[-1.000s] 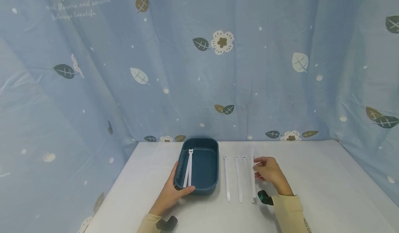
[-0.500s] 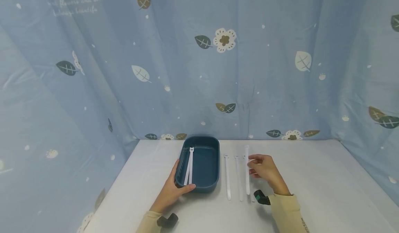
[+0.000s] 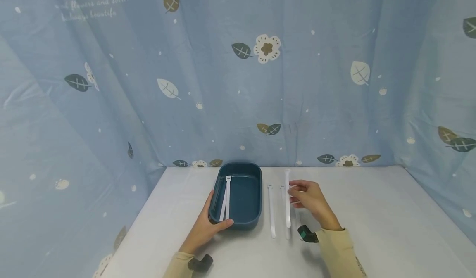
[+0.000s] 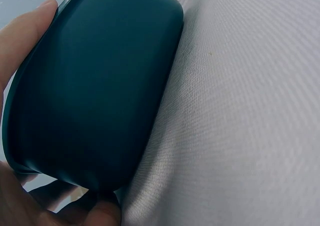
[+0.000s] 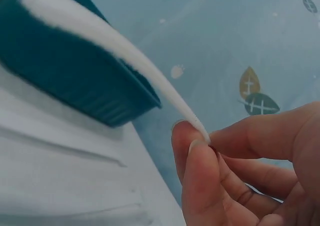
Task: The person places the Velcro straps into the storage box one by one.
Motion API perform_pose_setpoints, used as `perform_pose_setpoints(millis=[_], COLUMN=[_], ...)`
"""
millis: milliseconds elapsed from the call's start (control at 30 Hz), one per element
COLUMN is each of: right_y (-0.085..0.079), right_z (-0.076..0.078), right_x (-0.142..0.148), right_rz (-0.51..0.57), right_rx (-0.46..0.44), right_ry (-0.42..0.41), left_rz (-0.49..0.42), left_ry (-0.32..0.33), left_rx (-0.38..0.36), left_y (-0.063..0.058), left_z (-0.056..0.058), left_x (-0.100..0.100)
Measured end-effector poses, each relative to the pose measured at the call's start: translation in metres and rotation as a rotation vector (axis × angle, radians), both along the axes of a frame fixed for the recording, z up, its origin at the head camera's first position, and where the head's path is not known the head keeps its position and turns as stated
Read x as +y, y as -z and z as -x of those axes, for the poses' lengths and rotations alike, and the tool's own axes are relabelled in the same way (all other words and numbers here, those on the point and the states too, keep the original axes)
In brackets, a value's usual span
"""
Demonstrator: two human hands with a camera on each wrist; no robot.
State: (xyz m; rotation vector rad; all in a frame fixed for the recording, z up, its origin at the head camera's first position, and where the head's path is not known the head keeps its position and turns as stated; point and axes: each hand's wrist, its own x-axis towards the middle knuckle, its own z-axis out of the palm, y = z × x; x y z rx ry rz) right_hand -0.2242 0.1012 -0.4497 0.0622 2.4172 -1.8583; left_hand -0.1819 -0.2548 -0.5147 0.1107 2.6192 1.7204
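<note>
Between thumb and fingertips, my right hand (image 3: 311, 200) pinches a white Velcro cable tie (image 3: 288, 207), raised over the table. The right wrist view shows this tie (image 5: 125, 48) bending away from the fingertips. My left hand (image 3: 205, 231) grips a dark blue plastic box (image 3: 256, 216) at its near left corner. Its thumb lies on the rim; in the left wrist view other fingers (image 4: 102, 213) reach beneath the corner. Inside the box, two white cable ties (image 3: 227, 199) lie along the left side, overlapping at the top.
Right of the box, a white cable tie (image 3: 272, 216) lies flat on the white tabletop (image 3: 390, 220). Another is mostly hidden behind the held one, and one lies partly behind the right hand. A blue patterned curtain (image 3: 208, 137) closes off the back and sides.
My right hand has lifted its cable tie and carried it left, past the other ties, toward the box. The left hand and box have stayed put.
</note>
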Motion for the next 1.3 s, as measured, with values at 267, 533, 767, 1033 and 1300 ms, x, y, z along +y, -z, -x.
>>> perform_pose_setpoints(millis=[267, 533, 767, 1033, 1300], right_y=[-0.012, -0.019, -0.021, -0.023, -0.024], right_z=[0.004, 0.007, 0.010, 0.016, 0.018], right_x=[-0.013, -0.028, -0.037, -0.051, -0.066], right_rz=[0.058, 0.069, 0.106, 0.141, 0.147], right_rx=[0.027, 0.048, 0.051, 0.055, 0.072], right_ry=[-0.029, -0.048, -0.049, -0.061, -0.069], left_rz=[0.008, 0.000, -0.010, -0.005, 0.002], left_ry=[-0.004, 0.001, 0.010, 0.006, -0.005], left_rx=[-0.001, 0.001, -0.001, -0.002, -0.001], left_y=[-0.001, -0.001, 0.001, 0.002, 0.002], left_z=[0.000, 0.001, 0.002, 0.002, 0.001], left_x=[-0.001, 0.000, 0.000, 0.000, 0.000])
